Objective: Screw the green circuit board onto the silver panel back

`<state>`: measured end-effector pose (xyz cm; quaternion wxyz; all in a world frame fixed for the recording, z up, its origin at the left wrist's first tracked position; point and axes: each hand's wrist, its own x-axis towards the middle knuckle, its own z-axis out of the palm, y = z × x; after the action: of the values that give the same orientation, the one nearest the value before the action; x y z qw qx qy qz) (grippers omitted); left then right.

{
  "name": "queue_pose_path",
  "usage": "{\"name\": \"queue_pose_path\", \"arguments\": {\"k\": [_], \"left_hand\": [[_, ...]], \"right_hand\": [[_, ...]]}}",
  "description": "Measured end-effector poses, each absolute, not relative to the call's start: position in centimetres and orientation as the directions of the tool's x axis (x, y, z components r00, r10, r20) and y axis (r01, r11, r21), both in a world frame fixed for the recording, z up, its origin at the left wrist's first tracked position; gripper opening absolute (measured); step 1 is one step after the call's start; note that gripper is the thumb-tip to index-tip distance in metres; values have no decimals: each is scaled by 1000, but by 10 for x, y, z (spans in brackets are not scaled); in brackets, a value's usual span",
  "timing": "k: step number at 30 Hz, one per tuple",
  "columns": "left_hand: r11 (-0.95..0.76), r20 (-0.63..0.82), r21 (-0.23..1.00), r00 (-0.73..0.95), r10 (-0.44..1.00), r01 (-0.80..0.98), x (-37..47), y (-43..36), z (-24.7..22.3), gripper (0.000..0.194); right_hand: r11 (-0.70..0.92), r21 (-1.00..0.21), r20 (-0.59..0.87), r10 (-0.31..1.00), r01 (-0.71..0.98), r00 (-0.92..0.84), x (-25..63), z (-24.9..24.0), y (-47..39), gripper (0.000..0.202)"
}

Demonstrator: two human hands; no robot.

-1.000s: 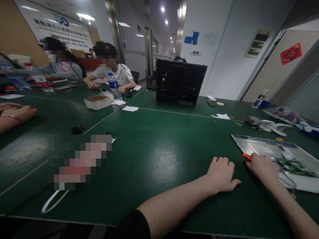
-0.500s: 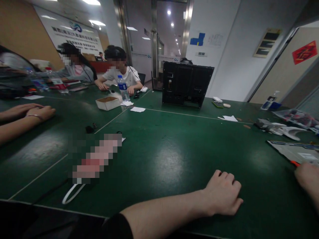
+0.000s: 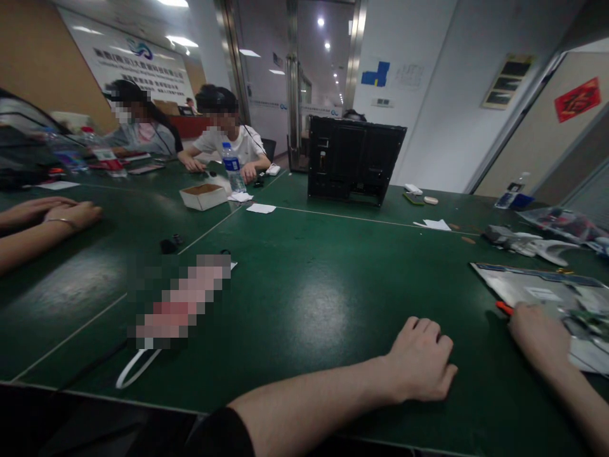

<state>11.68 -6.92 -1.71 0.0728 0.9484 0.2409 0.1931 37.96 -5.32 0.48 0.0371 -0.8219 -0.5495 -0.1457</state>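
Observation:
My left hand (image 3: pixel 421 360) rests on the green table (image 3: pixel 333 266), its fingers curled down and closed; what is under them, if anything, is hidden. At the right, my right hand (image 3: pixel 540 333) is closed around an orange-tipped tool (image 3: pixel 504 308), most of it covered by the fingers. Just beyond that hand lies a flat silver panel (image 3: pixel 504 279) with a dark strip along its far edge. Green boards and wires sit on the panel's right part.
A black monitor-like unit (image 3: pixel 356 158) stands upright at the back. Left are a pixelated pink object (image 3: pixel 183 301) with a white strap, a white box (image 3: pixel 204 197) and a bottle (image 3: pixel 232 168). Another person's clasped hands (image 3: pixel 71 214) rest at far left. A white-grey device (image 3: pixel 523 243) lies back right.
My right hand has moved left with the orange-tipped tool, and the silver panel has shifted left too, showing more of its boards. My left hand stays almost where it was.

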Motion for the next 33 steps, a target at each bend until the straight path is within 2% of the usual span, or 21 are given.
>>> {"name": "queue_pose_path", "arguments": {"k": [3, 7, 11, 13, 17, 21, 23, 26, 28, 30, 33], "left_hand": [[-832, 374, 256, 744, 554, 491, 113, -60, -17, 30], [-743, 391, 360, 631, 669, 564, 107, -39, -19, 29], [-734, 446, 488, 588, 674, 472, 102, -15, -13, 24], [-733, 430, 506, 603, 672, 455, 99, -5, -8, 23], [-733, 347, 445, 656, 671, 515, 89, 4, -6, 24], [-721, 306, 418, 662, 684, 552, 67, 2, -14, 27], [-732, 303, 346, 668, 680, 588, 53, -1, -17, 27], [-751, 277, 234, 698, 660, 617, 30, -5, -16, 30], [-754, 259, 207, 708, 657, 624, 16, -7, -14, 31], [-744, 236, 196, 706, 668, 639, 2, -9, -12, 34], [-733, 192, 168, 707, 681, 660, -17, -13, -8, 39]], "right_hand": [[-303, 202, 223, 940, 931, 258, 331, -3, -69, 33], [-198, 334, 194, 971, 921, 139, 263, -10, -95, 33], [-165, 316, 215, 972, 934, 99, 200, -14, -114, 29], [-148, 274, 195, 976, 950, 95, 171, -14, -120, 27], [-41, 144, 148, 989, 989, 19, 117, -13, -131, 30], [45, -53, 31, 999, 998, -43, 74, -10, -139, 29], [72, -132, -8, 997, 989, -74, 60, -4, -141, 28], [154, -173, -107, 979, 973, -175, 50, 11, -145, 36], [242, -204, -158, 948, 949, -276, 48, 21, -149, 39], [339, -254, -158, 910, 906, -385, 51, 26, -157, 43], [453, -291, -62, 870, 843, -489, 66, 25, -167, 52]]}}
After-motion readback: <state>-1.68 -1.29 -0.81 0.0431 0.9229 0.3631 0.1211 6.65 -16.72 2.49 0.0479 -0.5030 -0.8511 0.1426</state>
